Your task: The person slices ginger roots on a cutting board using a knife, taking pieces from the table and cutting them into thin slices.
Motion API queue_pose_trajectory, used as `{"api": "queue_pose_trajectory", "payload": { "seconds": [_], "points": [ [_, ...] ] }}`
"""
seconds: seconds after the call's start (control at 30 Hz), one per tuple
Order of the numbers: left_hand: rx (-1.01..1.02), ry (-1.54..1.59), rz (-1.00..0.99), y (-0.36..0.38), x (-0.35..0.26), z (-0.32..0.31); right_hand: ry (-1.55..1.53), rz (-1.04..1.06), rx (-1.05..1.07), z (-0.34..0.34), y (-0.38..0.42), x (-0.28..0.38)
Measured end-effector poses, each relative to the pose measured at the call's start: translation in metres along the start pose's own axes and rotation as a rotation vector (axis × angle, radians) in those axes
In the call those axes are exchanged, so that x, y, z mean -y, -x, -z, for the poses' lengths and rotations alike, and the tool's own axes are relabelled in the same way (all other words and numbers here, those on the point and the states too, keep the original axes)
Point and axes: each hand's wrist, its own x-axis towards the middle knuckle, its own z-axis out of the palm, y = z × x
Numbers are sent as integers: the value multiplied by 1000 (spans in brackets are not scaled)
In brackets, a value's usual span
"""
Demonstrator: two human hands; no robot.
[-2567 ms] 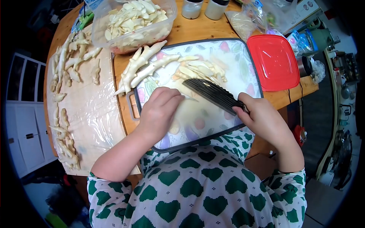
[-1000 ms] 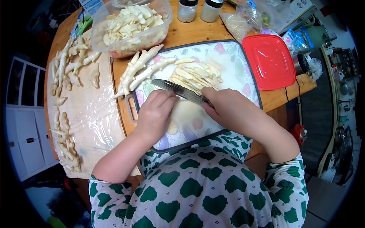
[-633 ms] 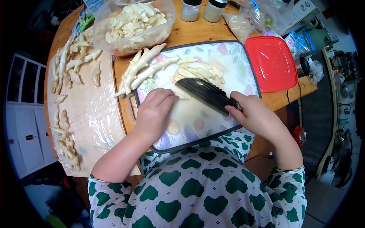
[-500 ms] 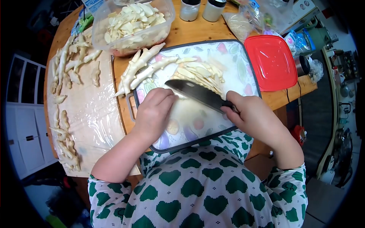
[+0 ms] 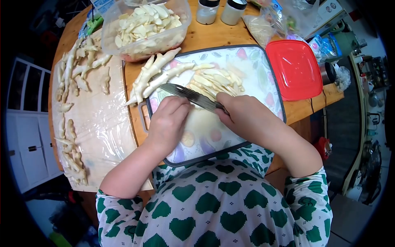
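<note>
My right hand (image 5: 236, 111) is wrapped round the handle of a dark-bladed knife (image 5: 191, 96), whose blade points left over the cutting board (image 5: 218, 138). Beside the blade my left hand (image 5: 168, 121) rests on the board with its fingers curled together; what they press on is hidden beneath them. Pale ginger slices (image 5: 218, 80) lie in a heap just beyond the knife. Whole pale ginger roots (image 5: 148, 76) lie across the board's upper left corner and the table.
A clear tub of slices (image 5: 148, 43) stands behind the roots. More ginger (image 5: 84, 64) lies on a plastic-covered board (image 5: 103, 131) at left. A red lid (image 5: 294, 70) lies right of the cutting board, and two jars (image 5: 233, 12) stand at the back.
My right hand and the knife have moved left, and the blade now shows more edge-on. My left hand has barely moved.
</note>
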Motion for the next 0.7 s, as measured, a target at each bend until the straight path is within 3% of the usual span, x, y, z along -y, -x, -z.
{"api": "queue_pose_trajectory", "payload": {
  "seconds": [0.27,0.4,0.7],
  "points": [
    [30,50,-5,-1,-2,2,-17,-128,2,16,41,-29],
    [39,35,4,0,-3,0,-36,-111,-58,22,50,-18],
    [38,26,-17,-1,-4,2,95,-33,42,30,49,-3]
  ]
}}
